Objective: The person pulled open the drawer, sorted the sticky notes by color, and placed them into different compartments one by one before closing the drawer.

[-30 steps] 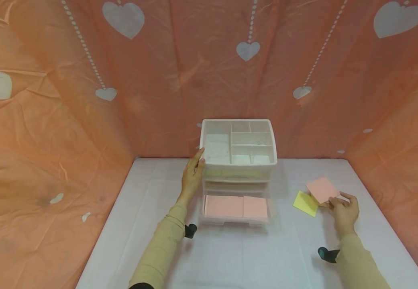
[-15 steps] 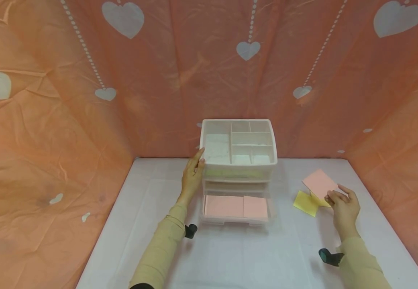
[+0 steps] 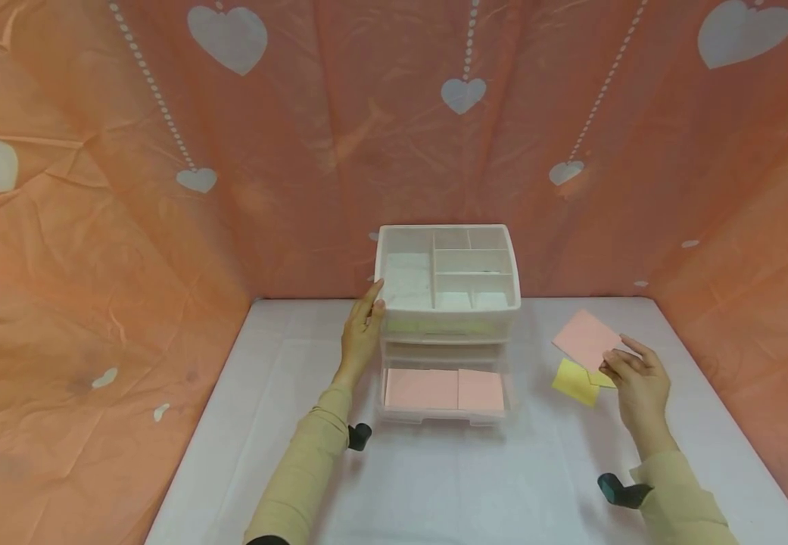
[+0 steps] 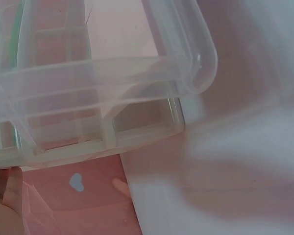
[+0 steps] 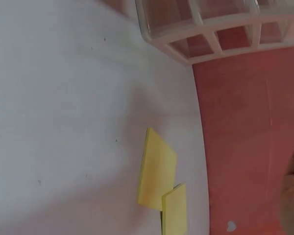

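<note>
My right hand (image 3: 639, 390) pinches a pink sticky note pad (image 3: 584, 337) by its right corner, above two overlapping yellow sticky note pads (image 3: 574, 381) on the table. Both yellow pads (image 5: 158, 171) show in the right wrist view; the pink one does not. My left hand (image 3: 359, 337) rests against the left side of a white plastic drawer organizer (image 3: 444, 310), fingers extended along its upper edge. Its bottom drawer (image 3: 448, 415) is pulled out and holds pink sticky note pads (image 3: 422, 388) side by side. Something yellow-green shows through the upper drawer (image 3: 444, 328).
The organizer's top has a divided tray (image 3: 410, 280). Its clear drawer (image 4: 196, 58) fills the upper left wrist view. A white cloth covers the table (image 3: 475, 484), and orange fabric with white hearts (image 3: 339, 151) hangs at the back and sides.
My right hand has lifted the pink pad off the yellow ones and moved it up and to the left. My left hand keeps its place on the organizer.
</note>
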Tool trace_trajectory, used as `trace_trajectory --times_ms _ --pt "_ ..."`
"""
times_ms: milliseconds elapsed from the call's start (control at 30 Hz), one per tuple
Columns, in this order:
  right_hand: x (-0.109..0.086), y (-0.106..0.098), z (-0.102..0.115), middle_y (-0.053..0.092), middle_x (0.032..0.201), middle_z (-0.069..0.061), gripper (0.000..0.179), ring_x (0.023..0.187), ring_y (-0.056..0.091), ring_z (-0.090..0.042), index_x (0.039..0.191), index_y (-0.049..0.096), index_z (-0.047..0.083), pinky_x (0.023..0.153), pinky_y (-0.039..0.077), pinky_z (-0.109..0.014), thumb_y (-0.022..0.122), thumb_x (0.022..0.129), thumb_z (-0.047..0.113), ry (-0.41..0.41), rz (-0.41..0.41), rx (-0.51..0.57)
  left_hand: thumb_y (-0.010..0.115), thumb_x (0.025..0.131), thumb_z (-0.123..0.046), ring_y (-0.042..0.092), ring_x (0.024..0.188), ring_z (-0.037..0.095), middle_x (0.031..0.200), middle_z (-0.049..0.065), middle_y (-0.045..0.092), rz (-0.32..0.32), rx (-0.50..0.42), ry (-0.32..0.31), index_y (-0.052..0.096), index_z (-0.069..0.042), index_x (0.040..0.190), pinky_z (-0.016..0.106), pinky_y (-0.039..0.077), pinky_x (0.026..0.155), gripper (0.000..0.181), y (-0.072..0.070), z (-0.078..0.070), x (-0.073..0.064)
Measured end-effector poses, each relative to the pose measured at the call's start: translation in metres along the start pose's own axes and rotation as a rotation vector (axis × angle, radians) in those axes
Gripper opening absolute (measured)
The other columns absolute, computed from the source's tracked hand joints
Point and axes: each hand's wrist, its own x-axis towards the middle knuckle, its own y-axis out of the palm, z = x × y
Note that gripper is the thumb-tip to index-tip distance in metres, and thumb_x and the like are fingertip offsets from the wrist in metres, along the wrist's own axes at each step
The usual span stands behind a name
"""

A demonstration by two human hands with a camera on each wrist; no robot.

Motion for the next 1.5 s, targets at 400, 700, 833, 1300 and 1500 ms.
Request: trace_trajectory --times_ms 400,700,833,1300,1500 --pt "-0.015 0.024 -0.008 0.069 0.080 -0.002 0.037 0.068 0.065 -0.011 0.113 0.061 0.003 0.063 0.053 -0.019 0.049 0.086 -0.018 -0.051 0.208 -0.121 0.040 0.098 -0.045 0.056 0.106 0.028 0.142 -0.002 0.046 -0.011 0.005 0.006 0.041 -0.041 0.138 0.047 0.047 0.085 0.040 0.001 0.001 0.001" --pt "-0.019 0.032 -0.026 0.067 0.084 0.006 0.037 0.072 0.065 -0.006 0.118 0.058 0.006 0.067 0.053 -0.018 0.051 0.088 -0.013 -0.020 0.373 -0.344 0.039 0.098 -0.045 0.056 0.103 0.027 0.140 -0.001 0.048 -0.012 0.004 0.014 0.040 -0.041 0.138 0.047 0.047 0.083 0.040 0.001 0.001 0.001" --pt "-0.021 0.034 -0.036 0.066 0.085 0.009 0.035 0.072 0.064 -0.004 0.120 0.056 0.008 0.068 0.053 -0.018 0.055 0.088 -0.007 -0.009 0.421 -0.453 0.040 0.098 -0.043 0.056 0.103 0.027 0.140 -0.001 0.048 -0.014 0.003 0.020 0.041 -0.040 0.138 0.047 0.047 0.083 0.040 0.000 0.001 0.001" --pt "-0.026 0.054 -0.060 0.061 0.083 0.017 0.037 0.070 0.061 0.001 0.122 0.046 -0.006 0.060 0.048 -0.018 0.060 0.088 0.002 -0.020 0.425 -0.743 0.039 0.099 -0.042 0.056 0.104 0.028 0.141 0.000 0.048 -0.018 0.009 0.024 0.040 -0.040 0.138 0.048 0.047 0.083 0.040 0.001 0.003 0.001" --pt "-0.030 0.062 -0.064 0.062 0.080 0.018 0.036 0.068 0.062 -0.001 0.121 0.048 -0.005 0.058 0.047 -0.021 0.060 0.088 0.002 -0.003 0.453 -0.784 0.039 0.099 -0.042 0.056 0.109 0.028 0.142 -0.001 0.046 -0.010 0.001 0.027 0.040 -0.039 0.139 0.048 0.047 0.086 0.040 0.001 0.004 0.001"
